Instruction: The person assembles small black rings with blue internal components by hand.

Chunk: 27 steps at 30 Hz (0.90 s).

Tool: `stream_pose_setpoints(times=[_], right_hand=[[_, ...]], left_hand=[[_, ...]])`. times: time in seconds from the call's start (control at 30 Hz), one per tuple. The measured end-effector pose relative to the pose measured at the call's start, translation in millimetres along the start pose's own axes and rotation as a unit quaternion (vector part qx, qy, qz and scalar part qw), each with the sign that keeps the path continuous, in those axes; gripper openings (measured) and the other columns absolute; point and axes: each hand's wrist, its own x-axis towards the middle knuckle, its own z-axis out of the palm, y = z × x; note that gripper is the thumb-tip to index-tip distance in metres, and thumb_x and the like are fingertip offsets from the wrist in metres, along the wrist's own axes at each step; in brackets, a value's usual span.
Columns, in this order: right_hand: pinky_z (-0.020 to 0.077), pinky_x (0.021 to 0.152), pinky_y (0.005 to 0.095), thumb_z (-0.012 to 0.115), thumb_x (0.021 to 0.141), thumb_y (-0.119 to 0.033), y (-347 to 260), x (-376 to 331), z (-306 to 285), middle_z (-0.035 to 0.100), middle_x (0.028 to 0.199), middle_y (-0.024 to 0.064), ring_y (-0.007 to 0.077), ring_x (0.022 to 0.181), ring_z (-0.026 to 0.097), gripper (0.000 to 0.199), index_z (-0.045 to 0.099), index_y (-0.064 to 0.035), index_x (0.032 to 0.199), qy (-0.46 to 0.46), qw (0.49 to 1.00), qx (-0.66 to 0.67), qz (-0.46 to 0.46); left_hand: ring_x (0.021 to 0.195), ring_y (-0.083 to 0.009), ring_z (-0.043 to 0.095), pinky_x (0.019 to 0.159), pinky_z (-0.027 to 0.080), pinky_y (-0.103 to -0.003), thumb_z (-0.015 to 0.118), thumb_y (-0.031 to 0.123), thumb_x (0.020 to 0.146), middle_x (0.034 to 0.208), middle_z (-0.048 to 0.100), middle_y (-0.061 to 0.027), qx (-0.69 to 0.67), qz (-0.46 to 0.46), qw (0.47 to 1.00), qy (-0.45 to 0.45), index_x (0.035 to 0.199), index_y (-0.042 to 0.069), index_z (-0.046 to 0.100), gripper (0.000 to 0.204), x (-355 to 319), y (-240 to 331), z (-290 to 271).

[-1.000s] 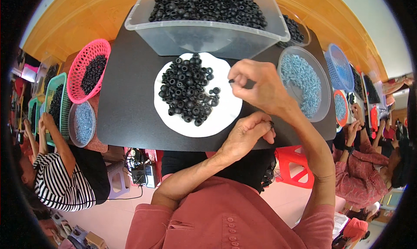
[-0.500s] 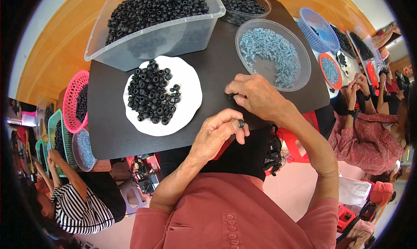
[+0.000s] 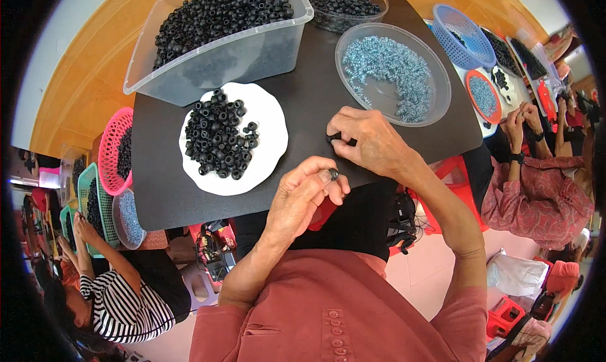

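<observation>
My left hand (image 3: 303, 195) pinches a small black ring-shaped part (image 3: 332, 173) between thumb and fingertips at the near edge of the black table (image 3: 309, 97). My right hand (image 3: 369, 141) rests on the table just beyond it, fingers closed on another small black part (image 3: 334, 136). A white plate (image 3: 268, 131) heaped with black ring parts (image 3: 218, 135) lies left of both hands. A clear round bowl (image 3: 435, 78) holding small blue-grey metal springs (image 3: 391, 65) stands right behind my right hand.
A large clear tub (image 3: 214, 59) full of black rings stands at the back left, a smaller bowl of them (image 3: 347, 5) beside it. Other people work at tables with coloured baskets on the left (image 3: 113, 150) and right (image 3: 464, 37).
The view has swung, so the table now sits higher and to the left. My right hand has come down from the plate's edge to the table near my left hand.
</observation>
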Motion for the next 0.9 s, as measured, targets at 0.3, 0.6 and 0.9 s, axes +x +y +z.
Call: stream_pose_setpoints(times=[0.3,0.6,0.9], right_hand=[[0.0435,0.051,0.0282,0.063,0.068,0.004,-0.5,-1.7,3.0,0.053,0.069,0.0066,0.0134,0.055,0.052,0.017,0.058,0.0003,0.084,0.045,0.995,0.086,0.035],[0.0477,0.066,0.0373,0.062,0.070,-0.002,-3.8,3.6,0.5,0.056,0.079,0.0128,0.0298,0.073,0.058,0.014,0.061,0.0016,0.084,0.005,0.999,0.024,0.030],[0.0464,0.058,0.0351,0.059,0.065,0.005,0.9,13.3,3.6,0.054,0.078,0.0110,0.0275,0.067,0.056,0.022,0.058,0.0000,0.086,-0.034,0.989,-0.080,-0.124]], left_hand=[[0.084,-0.0211,0.057,0.077,0.046,-0.030,0.044,0.012,0.095,0.068,0.058,-0.0087,0.008,0.054,0.998,0.015,0.103,-0.002,0.054,0.019,7.2,8.7,-7.0],[0.084,-0.0225,0.057,0.076,0.046,-0.030,0.045,0.012,0.094,0.067,0.058,-0.0091,-0.003,0.059,0.998,0.027,0.102,-0.002,0.054,0.019,7.2,9.5,-10.0],[0.084,-0.0227,0.057,0.074,0.046,-0.030,0.044,0.012,0.094,0.067,0.057,-0.0093,-0.008,0.057,0.998,0.019,0.103,-0.002,0.054,0.019,9.2,8.6,-12.4]])
